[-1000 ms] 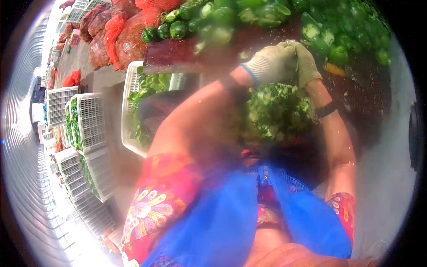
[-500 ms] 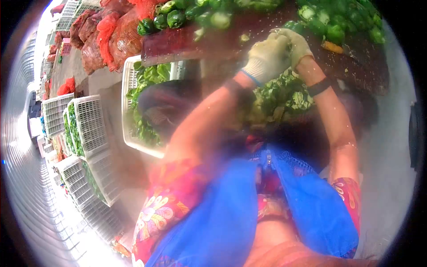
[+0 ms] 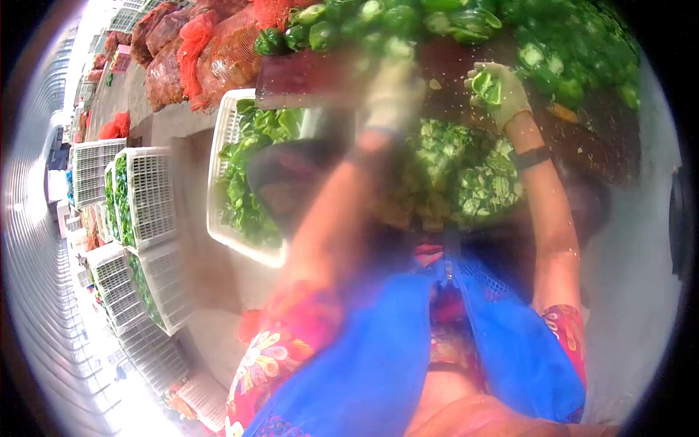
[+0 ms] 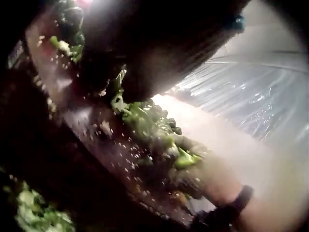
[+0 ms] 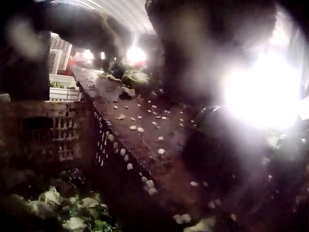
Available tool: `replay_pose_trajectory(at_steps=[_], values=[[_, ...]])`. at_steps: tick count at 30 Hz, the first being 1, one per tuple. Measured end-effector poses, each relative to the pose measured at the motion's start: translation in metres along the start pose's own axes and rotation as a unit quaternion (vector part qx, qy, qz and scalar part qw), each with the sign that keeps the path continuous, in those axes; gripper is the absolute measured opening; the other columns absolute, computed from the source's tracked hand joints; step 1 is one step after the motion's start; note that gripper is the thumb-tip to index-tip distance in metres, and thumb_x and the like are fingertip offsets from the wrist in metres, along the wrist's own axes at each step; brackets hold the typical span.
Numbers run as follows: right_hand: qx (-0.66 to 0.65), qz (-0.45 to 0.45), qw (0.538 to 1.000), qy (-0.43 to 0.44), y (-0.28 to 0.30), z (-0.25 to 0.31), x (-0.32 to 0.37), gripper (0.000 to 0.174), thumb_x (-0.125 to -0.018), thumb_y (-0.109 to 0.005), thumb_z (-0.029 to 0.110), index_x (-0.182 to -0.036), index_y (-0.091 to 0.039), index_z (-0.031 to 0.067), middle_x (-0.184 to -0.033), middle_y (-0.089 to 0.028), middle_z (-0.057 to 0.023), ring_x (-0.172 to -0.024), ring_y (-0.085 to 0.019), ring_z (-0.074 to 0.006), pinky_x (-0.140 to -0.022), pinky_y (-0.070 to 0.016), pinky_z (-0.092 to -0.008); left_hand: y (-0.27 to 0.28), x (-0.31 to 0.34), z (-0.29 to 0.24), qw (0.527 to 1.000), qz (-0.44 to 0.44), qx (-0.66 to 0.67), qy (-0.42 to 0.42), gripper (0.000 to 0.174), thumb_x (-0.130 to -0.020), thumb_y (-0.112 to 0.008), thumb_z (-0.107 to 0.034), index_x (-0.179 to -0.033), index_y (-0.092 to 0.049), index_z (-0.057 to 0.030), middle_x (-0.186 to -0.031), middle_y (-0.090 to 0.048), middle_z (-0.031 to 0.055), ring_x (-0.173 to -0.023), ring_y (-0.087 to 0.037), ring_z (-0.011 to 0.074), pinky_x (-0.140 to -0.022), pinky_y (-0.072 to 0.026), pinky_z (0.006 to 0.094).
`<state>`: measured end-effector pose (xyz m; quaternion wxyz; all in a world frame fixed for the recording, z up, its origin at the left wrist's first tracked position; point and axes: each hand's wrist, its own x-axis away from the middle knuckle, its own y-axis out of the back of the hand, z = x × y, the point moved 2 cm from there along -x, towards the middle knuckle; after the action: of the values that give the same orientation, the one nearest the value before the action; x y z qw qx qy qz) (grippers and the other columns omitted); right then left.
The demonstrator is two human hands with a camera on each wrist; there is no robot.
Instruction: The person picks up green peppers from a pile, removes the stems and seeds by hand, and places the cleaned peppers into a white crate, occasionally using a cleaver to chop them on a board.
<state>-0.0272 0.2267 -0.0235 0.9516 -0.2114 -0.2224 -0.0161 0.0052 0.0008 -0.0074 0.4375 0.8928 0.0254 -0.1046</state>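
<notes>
In the head view my right hand (image 3: 502, 95), in a pale knitted glove, holds a hollowed green bell pepper piece (image 3: 488, 88), its cut side showing. The left wrist view shows this pepper piece (image 4: 186, 159) too. My left hand (image 3: 393, 95), also gloved, is motion-blurred above the near edge of the dark red tabletop (image 3: 298, 76), apart from the right; I cannot tell whether it holds something. Below and between both hands lies a heap of pale green pepper scraps (image 3: 466, 167). Whole green peppers (image 3: 466, 25) line the table's far side.
A white plastic crate (image 3: 213, 189) of green pepper pieces stands left of my legs. More peppers (image 3: 575, 58) pile up at the back right, near an orange object (image 3: 562, 113). Red mesh sacks (image 3: 229, 62) and stacked white crates (image 3: 151, 197) stand farther left. Pale seeds (image 5: 140, 129) dot the tabletop.
My hands were together over the scraps; now they are apart. The left has swung leftward, and the pepper piece shows in the right hand.
</notes>
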Motion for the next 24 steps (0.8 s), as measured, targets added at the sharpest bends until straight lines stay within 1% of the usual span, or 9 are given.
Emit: replay_pose_trajectory(at_steps=[3, 9, 12, 14, 15, 18, 19, 20, 24], values=[[-0.027, 0.014, 0.999, -0.040, -0.012, -0.002, 0.014, 0.025, -0.093, -0.058, 0.029, -0.103, -0.062, 0.0059, -0.093, -0.067, -0.0098, -0.078, -0.068, -0.0232, -0.054, -0.0549, -0.0356, 0.011, -0.055, 0.015, 0.991, -0.044, -0.112, -0.057, 0.028, -0.084, -0.064, -0.018, -0.113, -0.064, -0.0200, -0.110, -0.059, 0.0135, -0.101, -0.061, 0.0361, -0.083, -0.0519, 0.0453], [0.112, 0.133, 0.984, 0.031, -0.011, -0.003, 0.022, 0.028, -0.094, -0.058, 0.033, -0.101, -0.061, 0.0064, -0.093, -0.067, -0.0081, -0.083, -0.067, -0.0188, -0.064, -0.0559, -0.0314, 0.007, -0.102, 0.012, 0.906, 0.268, -0.315, -0.092, 0.039, -0.085, -0.063, -0.016, -0.124, -0.059, -0.0148, -0.115, -0.060, 0.0155, -0.105, -0.061, 0.0338, -0.088, -0.0523, 0.0431], [-0.119, 0.091, 0.985, -0.087, -0.008, -0.016, 0.013, 0.024, -0.098, -0.053, 0.029, -0.100, -0.061, 0.0062, -0.095, -0.065, -0.0085, -0.086, -0.065, -0.0231, -0.078, -0.0546, -0.0350, 0.009, -0.088, 0.008, 0.878, 0.317, -0.326, -0.152, 0.044, -0.086, -0.058, -0.011, -0.131, -0.055, -0.0110, -0.117, -0.063, 0.0183, -0.110, -0.061, 0.0316, -0.097, -0.0487, 0.0431], [-0.125, 0.254, 0.949, -0.141, 0.004, -0.032, -0.014, 0.023, -0.097, -0.055, 0.030, -0.096, -0.063, 0.0080, -0.093, -0.065, -0.0071, -0.084, -0.065, -0.0216, -0.073, -0.0542, -0.0346, -0.022, -0.098, 0.037, 0.895, 0.279, -0.311, -0.154, 0.032, -0.087, -0.052, -0.011, -0.116, -0.064, -0.0060, -0.103, -0.068, 0.0188, -0.095, -0.066, 0.0348, -0.090, -0.0519, 0.0480], [-0.044, 0.089, 0.988, -0.121, -0.001, -0.035, -0.013, 0.026, -0.097, -0.056, 0.034, -0.092, -0.063, 0.0092, -0.091, -0.066, -0.0060, -0.080, -0.064, -0.0197, -0.067, -0.0530, -0.0340, 0.013, -0.081, 0.013, 0.940, 0.234, -0.234, -0.079, 0.025, -0.081, -0.056, -0.016, -0.093, -0.073, -0.0028, -0.092, -0.070, 0.0211, -0.087, -0.070, 0.0321, -0.074, -0.0571, 0.0431], [0.159, 0.159, 0.967, -0.122, 0.013, -0.050, -0.057, 0.041, -0.097, -0.053, 0.043, -0.103, -0.065, 0.0040, -0.100, -0.066, -0.0100, -0.082, -0.064, -0.0203, -0.070, -0.0516, -0.0344, -0.044, -0.103, 0.058, 0.930, 0.232, -0.265, -0.103, 0.026, -0.077, -0.063, -0.021, -0.096, -0.074, -0.0060, -0.094, -0.071, 0.0179, -0.091, -0.069, 0.0322, -0.076, -0.0568, 0.0423], [0.191, 0.080, 0.977, -0.055, -0.009, -0.045, -0.046, 0.029, -0.096, -0.054, 0.035, -0.093, -0.064, 0.0080, -0.072, -0.063, -0.0067, -0.055, -0.060, -0.0193, -0.048, -0.0491, -0.0342, -0.050, -0.091, 0.064, 0.979, 0.087, -0.176, -0.062, 0.027, -0.078, -0.064, -0.023, -0.098, -0.075, -0.0098, -0.102, -0.070, 0.0149, -0.094, -0.067, 0.0325, -0.078, -0.0559, 0.0416], [0.194, 0.099, 0.975, -0.046, -0.016, -0.049, -0.054, 0.029, -0.096, -0.054, 0.035, -0.093, -0.064, 0.0080, -0.072, -0.063, -0.0067, -0.055, -0.060, -0.0193, -0.048, -0.0491, -0.0342, -0.040, -0.099, 0.059, 0.947, 0.209, -0.224, -0.097, 0.031, -0.078, -0.065, -0.027, -0.104, -0.074, -0.0132, -0.113, -0.067, 0.0128, -0.103, -0.064, 0.0314, -0.080, -0.0549, 0.0422], [0.199, 0.062, 0.978, 0.025, -0.016, -0.073, -0.096, 0.032, -0.094, -0.057, 0.037, -0.101, -0.062, 0.0054, -0.074, -0.063, -0.0098, -0.053, -0.060, -0.0217, -0.048, -0.0505, -0.0357, -0.025, -0.088, 0.033, 0.947, 0.218, -0.236, 0.012, 0.033, -0.082, -0.065, -0.031, -0.110, -0.072, -0.0155, -0.123, -0.062, 0.0097, -0.116, -0.057, 0.0269, -0.083, -0.0544, 0.0395]])
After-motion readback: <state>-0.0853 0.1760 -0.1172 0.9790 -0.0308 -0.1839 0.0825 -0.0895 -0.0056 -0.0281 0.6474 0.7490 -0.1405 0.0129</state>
